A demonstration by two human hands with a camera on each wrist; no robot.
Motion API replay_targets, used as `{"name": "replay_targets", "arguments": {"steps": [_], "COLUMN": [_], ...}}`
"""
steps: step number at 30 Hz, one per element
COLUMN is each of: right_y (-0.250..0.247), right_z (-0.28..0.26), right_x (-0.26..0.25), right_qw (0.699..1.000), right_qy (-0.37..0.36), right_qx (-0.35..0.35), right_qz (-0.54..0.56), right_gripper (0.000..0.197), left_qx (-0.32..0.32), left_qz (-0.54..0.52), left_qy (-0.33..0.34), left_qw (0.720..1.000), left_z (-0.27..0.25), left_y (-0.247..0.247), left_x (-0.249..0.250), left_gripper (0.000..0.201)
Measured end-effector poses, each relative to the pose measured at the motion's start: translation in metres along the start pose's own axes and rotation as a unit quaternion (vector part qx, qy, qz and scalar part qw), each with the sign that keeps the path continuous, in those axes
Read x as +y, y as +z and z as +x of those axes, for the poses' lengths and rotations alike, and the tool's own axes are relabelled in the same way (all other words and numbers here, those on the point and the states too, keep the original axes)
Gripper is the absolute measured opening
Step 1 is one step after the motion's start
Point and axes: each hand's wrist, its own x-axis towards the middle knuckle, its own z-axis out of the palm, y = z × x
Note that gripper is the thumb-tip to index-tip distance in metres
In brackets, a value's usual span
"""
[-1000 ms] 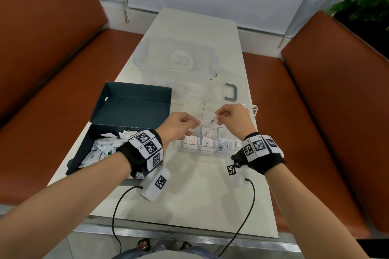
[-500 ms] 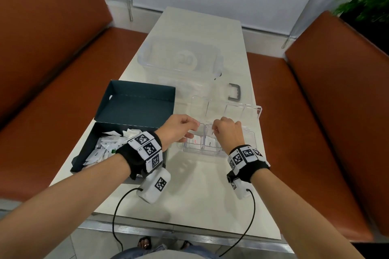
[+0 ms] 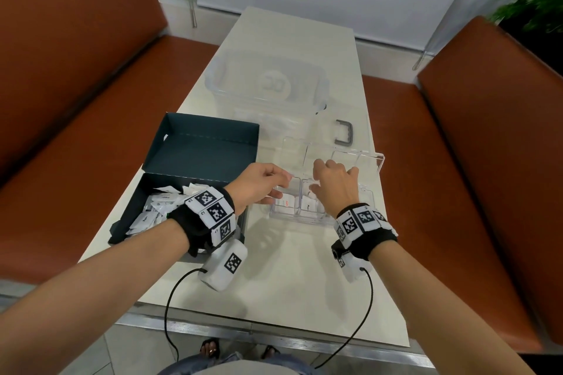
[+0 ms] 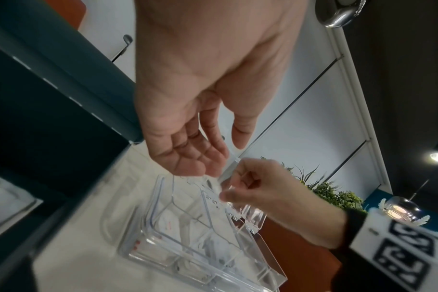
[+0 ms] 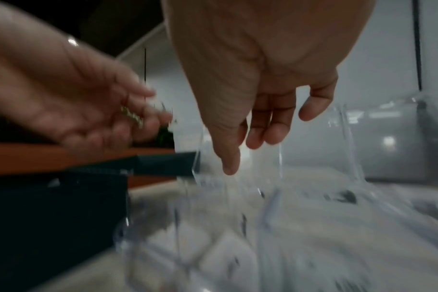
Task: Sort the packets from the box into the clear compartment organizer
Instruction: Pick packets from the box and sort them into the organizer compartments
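The clear compartment organizer point(image 3: 304, 220) lies on the table with its lid point(image 3: 370, 158) tipped back. White packets point(image 3: 308, 203) lie in its front cells. My right hand point(image 3: 315, 179) hangs over the middle cells, fingers pointing down; the blurred right wrist view shows nothing between them point(image 5: 243, 158). My left hand point(image 3: 281, 189) hovers at the organizer's left edge, palm bare and fingers relaxed point(image 4: 225, 158). The dark box point(image 3: 195, 149) stands to the left, lid up, with several white packets point(image 3: 158, 207) heaped inside.
A large clear bin point(image 3: 268, 85) sits behind the organizer, a grey handle point(image 3: 345, 134) beside it. Orange benches point(image 3: 487, 146) flank the narrow white table point(image 3: 289, 277). Cables run from both wrist cameras over the front edge.
A second ago both hands held one packet above the organizer. The right hand then dropped to the cells, and now both hands show nothing in them.
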Motion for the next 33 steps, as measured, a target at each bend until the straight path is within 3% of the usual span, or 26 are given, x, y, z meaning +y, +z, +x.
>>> {"name": "replay_targets", "arguments": {"steps": [6,13,18,23,30,33], "right_y": [-0.059,-0.089,-0.073,-0.032,-0.011,0.002], "right_z": [0.005,0.016,0.022,0.022,0.026,0.028], "right_x": [-0.021,-0.087,-0.142,-0.185,-0.241,-0.259], "right_qw": [0.978,0.94,0.929,0.92,0.915,0.903], "right_qy": [-0.094,-0.205,-0.248,-0.274,-0.291,-0.313], "right_qx": [-0.018,-0.096,-0.187,-0.27,-0.279,-0.293], "right_qz": [0.187,0.254,0.2,0.07,0.015,0.008], "right_gripper": [0.014,0.013,0.015,0.032,0.046,0.073], "left_qx": [-0.016,0.016,0.083,0.107,0.1,0.101], "left_qz": [0.01,0.05,0.15,0.299,0.327,0.31], "left_qy": [0.0,0.015,0.02,0.015,-0.003,0.0], "left_qw": [1.0,0.999,0.985,0.948,0.94,0.945], "left_z": [-0.011,-0.029,-0.038,-0.047,-0.053,-0.053], "left_y": [-0.031,-0.099,-0.152,-0.191,-0.209,-0.211], "left_x": [0.002,-0.004,-0.025,-0.052,-0.079,-0.087], "left_gripper": [0.021,0.013,0.011,0.016,0.031,0.03]}}
